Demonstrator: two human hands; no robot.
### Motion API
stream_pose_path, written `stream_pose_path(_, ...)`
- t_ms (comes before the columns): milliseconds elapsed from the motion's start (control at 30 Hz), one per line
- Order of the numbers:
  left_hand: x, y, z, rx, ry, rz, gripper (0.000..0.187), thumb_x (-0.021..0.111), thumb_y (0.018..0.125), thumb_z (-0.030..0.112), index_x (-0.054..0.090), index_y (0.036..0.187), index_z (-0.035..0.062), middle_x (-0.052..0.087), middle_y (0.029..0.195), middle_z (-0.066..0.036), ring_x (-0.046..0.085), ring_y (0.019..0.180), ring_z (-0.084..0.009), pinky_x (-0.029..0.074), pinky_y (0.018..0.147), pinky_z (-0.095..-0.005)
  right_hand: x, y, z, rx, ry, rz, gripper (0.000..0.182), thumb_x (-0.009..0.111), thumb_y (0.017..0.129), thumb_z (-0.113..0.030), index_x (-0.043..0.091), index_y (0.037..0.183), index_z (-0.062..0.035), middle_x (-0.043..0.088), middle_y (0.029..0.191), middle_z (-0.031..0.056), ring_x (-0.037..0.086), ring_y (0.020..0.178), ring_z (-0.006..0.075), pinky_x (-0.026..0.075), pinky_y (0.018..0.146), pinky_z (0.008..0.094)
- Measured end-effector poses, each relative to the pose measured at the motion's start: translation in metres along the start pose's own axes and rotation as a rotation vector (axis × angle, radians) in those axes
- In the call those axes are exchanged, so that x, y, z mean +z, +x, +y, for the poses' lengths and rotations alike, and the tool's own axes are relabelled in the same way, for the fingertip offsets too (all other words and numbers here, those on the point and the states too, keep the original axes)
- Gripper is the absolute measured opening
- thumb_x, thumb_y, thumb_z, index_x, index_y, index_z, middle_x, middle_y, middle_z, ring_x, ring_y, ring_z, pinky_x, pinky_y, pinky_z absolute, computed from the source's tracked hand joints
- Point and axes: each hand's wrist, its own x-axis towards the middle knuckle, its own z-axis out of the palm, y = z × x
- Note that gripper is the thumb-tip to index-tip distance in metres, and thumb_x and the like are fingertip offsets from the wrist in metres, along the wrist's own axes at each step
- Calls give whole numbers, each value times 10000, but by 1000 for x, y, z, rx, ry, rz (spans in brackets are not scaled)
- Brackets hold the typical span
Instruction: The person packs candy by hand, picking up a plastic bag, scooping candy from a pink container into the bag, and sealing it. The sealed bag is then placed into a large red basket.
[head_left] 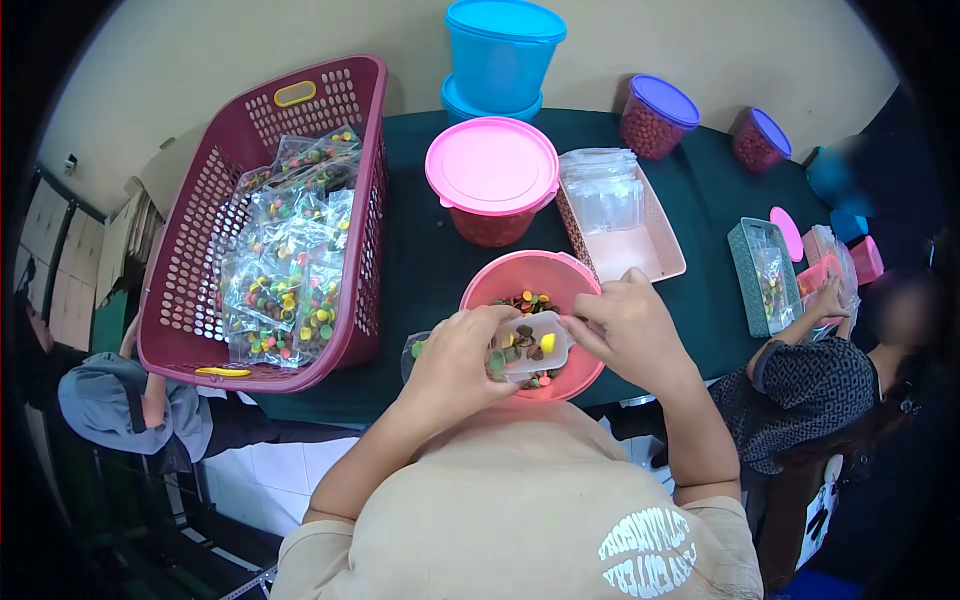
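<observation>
My right hand (635, 335) is closed on the near right edge of a small translucent plastic container (560, 348), which is tilted over a pink bucket (483, 283). Brown pieces and a yellow one lie inside the container. My left hand (455, 360) is closed at the container's left end, around what looks like a clear plastic bag (412, 352); part of it shows beyond the fingers, with something green in it. Colorful button-like candies (528, 302) lie in the bucket under my hands. Both hands hide part of the bucket.
A maroon basket (367, 215) of filled bags stands left. Behind the bucket are a pink-lidded tub (492, 168) and a tray (650, 235) with clear bags. Blue tubs (505, 65) and purple-lidded tubs (658, 120) line the back. One person (815, 385) works right, another (130, 405) sits left.
</observation>
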Motion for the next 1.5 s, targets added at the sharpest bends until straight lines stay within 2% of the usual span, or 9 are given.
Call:
stream_pose_path(267, -3, 11, 19, 41, -431, -174, 555, 770, 684, 154, 509, 1162, 47, 613, 986, -112, 637, 837, -206, 513, 732, -305, -28, 30, -24, -552, -298, 136, 178, 684, 668, -194, 518, 686, -133, 467, 587, -32, 490, 653, 138, 385, 683, 330)
stream_pose_path(400, -19, 19, 6, -48, -747, -289, 555, 758, 675, 119, 507, 1158, 9, 601, 1026, -51, 578, 934, -117, 485, 809, -290, -63, 44, -28, -779, -397, 188, 155, 633, 644, -188, 491, 673, -133, 460, 610, -24, 476, 668, 156, 399, 689, 323)
stream_pose_path(667, -23, 10, 10, -285, -834, -356, 733, 798, 592, 167, 481, 1232, 2, 590, 1116, -73, 549, 1033, -126, 448, 884, -300, -41, 46, -31, -1001, -337, 272, 133, 624, 647, -213, 557, 693, -108, 474, 624, -22, 512, 693, 189, 408, 718, 320)
stream_pose_path(767, -25, 14, -1, -128, -702, -334, 732, 790, 595, 153, 477, 1239, 0, 593, 1124, -82, 553, 1035, -134, 441, 896, -299, -77, 42, -29, -867, -512, 164, 105, 572, 792, -258, 570, 697, -212, 540, 607, -94, 548, 674, 127, 356, 811, 298)
stream_pose_path(967, -27, 18, -7, -136, -580, -365, 637, 793, 608, 137, 526, 1169, -7, 606, 1048, -71, 565, 965, -129, 455, 843, -283, -32, 31, -34, -861, -406, 218, 106, 587, 781, -219, 645, 694, -201, 582, 663, -101, 562, 717, 133, 351, 825, 291)
stream_pose_path(1033, -27, 18, -9, -118, -514, -318, 606, 799, 612, 137, 541, 1142, -8, 611, 1005, -63, 569, 926, -122, 463, 816, -273, -49, 32, -25, -732, -200, 222, 112, 616, 668, -213, 540, 643, -136, 533, 659, -13, 510, 683, 167, 401, 672, 324)
stream_pose_path(1100, -24, 17, -3, -138, -504, -145, 530, 801, 645, 117, 552, 1098, 2, 605, 899, -43, 564, 832, -105, 468, 754, -251, -55, 31, 1, -614, -211, 395, 145, 629, 621, -205, 513, 683, -144, 485, 644, -29, 484, 629, 173, 406, 646, 339)
stream_pose_path(1300, -26, 18, -36, -219, -398, -13, 512, 773, 696, 88, 529, 1142, 28, 611, 928, -50, 583, 845, -122, 478, 754, -266, 15, 2, 43, -110, -470, -203, 73, 584, 793, -169, 562, 760, -109, 533, 532, 5, 584, 539, 176, 386, 617, 318)
stream_pose_path(1500, -5, 15, -50, -266, -429, -36, 495, 761, 713, 84, 521, 1143, 29, 609, 959, -63, 592, 891, -133, 492, 760, -287, 124, -13, 47, -6, -259, -314, 78, 539, 831, -138, 558, 876, -78, 602, 665, 68, 620, 584, 209, 444, 523, 353)
